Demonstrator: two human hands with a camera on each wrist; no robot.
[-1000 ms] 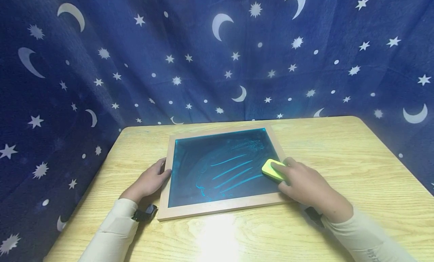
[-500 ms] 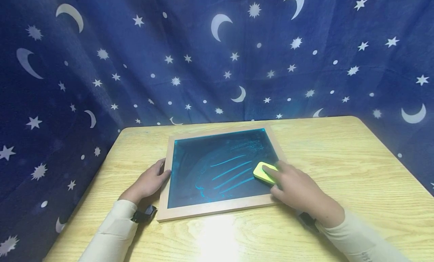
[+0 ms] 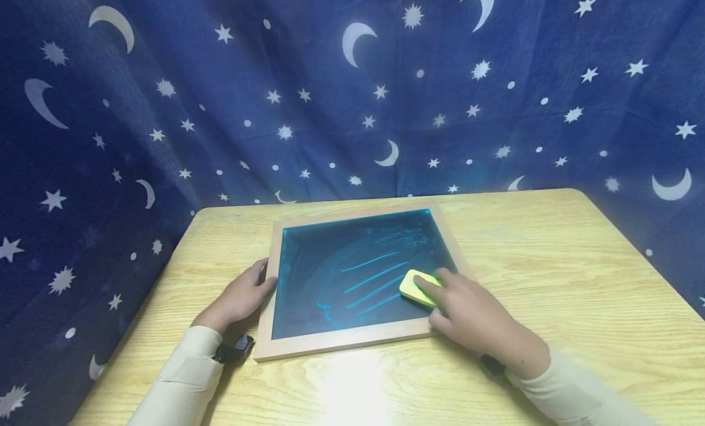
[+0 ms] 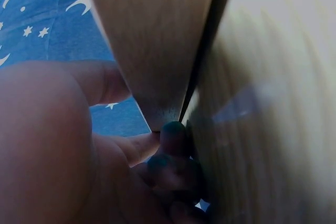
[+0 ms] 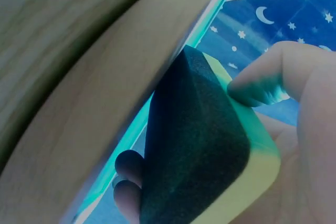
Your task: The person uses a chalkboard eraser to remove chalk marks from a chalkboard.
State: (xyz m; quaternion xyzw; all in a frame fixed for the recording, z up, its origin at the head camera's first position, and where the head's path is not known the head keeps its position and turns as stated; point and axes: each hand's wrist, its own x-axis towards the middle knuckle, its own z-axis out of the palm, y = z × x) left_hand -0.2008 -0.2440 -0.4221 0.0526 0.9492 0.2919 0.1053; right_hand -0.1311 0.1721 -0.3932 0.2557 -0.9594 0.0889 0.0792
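Observation:
A small blackboard (image 3: 308, 261) in a pale wooden frame lies on the table, with several slanted blue chalk strokes and smudges on its dark face. My right hand (image 3: 473, 313) grips a yellow block eraser (image 3: 409, 285) with a dark felt pad, which lies on the lower right of the board by the ends of the strokes. Blue chalk dust colours a fingertip in the right wrist view. At the left edge of the frame (image 4: 152, 40), my left hand (image 3: 239, 296) pinches the wood, its thumb on top and its other fingertips against the side and underneath.
The light wood-grain table (image 3: 551, 261) stretches around the board and reflects a bright glare near its front. Behind and to the left hangs a blue curtain (image 3: 308, 46) with moons and stars. Dark wrist straps (image 3: 235, 351) sit at both wrists.
My right hand has slid the eraser left and slightly toward me across the board, over the right ends of the lower strokes. My left hand has kept its place on the frame.

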